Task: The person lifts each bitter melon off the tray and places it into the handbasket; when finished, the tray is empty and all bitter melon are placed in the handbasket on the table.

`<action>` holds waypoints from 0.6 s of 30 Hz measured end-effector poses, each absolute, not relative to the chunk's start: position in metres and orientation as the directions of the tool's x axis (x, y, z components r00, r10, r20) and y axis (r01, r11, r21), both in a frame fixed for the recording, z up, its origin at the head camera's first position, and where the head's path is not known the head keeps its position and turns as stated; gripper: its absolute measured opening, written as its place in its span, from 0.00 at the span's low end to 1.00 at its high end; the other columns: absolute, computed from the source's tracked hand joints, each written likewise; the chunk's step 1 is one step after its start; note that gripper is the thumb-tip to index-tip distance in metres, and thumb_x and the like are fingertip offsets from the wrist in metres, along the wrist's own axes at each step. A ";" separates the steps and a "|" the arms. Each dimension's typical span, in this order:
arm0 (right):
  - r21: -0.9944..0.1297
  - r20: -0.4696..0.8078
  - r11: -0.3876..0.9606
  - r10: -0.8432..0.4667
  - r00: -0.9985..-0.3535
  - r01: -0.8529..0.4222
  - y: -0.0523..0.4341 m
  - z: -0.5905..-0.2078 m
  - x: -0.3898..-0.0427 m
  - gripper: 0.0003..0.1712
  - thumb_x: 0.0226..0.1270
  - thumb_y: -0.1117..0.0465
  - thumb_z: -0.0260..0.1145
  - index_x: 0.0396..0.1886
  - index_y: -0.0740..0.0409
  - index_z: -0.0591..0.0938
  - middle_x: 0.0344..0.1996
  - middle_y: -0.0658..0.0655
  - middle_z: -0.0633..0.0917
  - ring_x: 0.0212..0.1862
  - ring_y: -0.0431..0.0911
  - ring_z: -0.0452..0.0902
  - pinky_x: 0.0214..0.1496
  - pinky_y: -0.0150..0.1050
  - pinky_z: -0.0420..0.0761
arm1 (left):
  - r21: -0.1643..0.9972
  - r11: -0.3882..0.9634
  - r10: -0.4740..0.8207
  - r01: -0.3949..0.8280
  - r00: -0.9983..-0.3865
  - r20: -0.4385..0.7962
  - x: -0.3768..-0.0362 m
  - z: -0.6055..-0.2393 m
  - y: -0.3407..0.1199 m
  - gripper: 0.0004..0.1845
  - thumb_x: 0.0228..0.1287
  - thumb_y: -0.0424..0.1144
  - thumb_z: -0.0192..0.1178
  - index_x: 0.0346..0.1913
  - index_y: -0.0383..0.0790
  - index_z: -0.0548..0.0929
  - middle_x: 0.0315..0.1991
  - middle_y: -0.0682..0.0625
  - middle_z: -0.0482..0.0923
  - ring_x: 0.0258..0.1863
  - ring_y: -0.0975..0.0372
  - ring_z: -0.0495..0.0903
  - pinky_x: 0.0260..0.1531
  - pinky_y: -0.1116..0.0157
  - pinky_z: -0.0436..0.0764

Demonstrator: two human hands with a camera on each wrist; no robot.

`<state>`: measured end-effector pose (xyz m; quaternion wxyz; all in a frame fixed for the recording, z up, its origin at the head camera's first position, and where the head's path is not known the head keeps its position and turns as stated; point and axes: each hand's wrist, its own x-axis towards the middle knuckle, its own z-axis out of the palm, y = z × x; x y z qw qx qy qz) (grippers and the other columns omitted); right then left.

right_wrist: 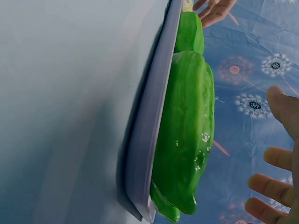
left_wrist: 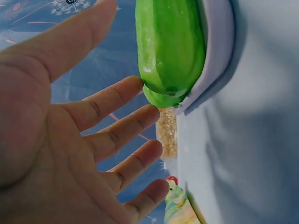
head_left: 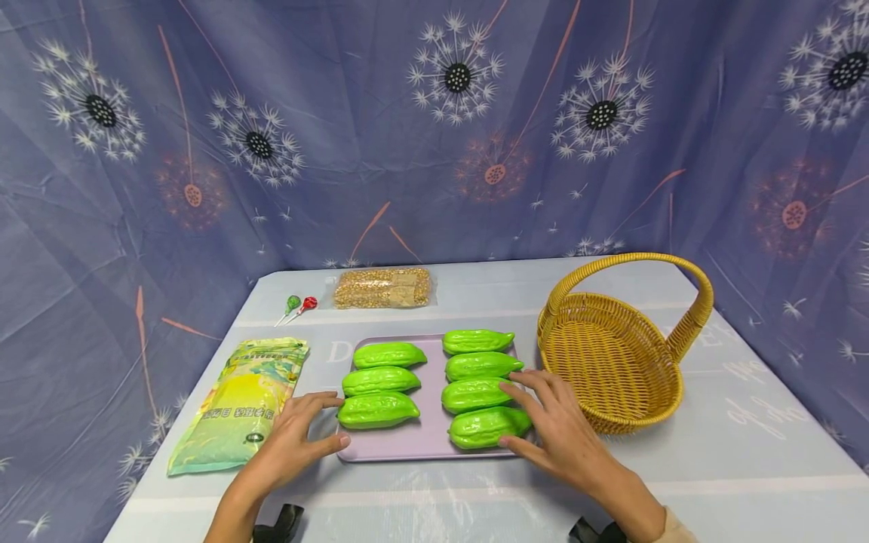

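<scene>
Currently left hand [head_left: 288, 445] fingers released at lilac plastic tray [head_left: 407, 445] edge, right hand [head_left: 557, 430] fingers released over glossy green gourds [head_left: 485, 426], woven yellow basket [head_left: 611, 354] beside, on bench.

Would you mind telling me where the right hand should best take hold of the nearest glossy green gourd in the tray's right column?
Probably around its thick middle, coming from above. The glossy green gourd lies flat and crosswise on the lilac plastic tray, tapering to a point, so its ends are narrower and may offer less hold. The right hand is already over it, fingers spread; thumb on the near side, fingers on the far side.
</scene>
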<state>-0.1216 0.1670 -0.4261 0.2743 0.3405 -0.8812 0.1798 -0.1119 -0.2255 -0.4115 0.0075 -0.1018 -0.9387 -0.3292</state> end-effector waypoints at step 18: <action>-0.103 0.577 0.685 -0.550 -0.604 -0.722 0.163 -0.442 -0.124 0.37 0.47 0.42 0.72 0.58 0.51 0.77 0.49 0.49 0.78 0.49 0.41 0.68 0.48 0.42 0.72 | 0.598 0.790 0.163 0.133 -0.987 0.005 -0.120 -0.425 -0.231 0.33 0.48 0.53 0.70 0.58 0.46 0.76 0.61 0.46 0.73 0.61 0.51 0.64 0.57 0.42 0.64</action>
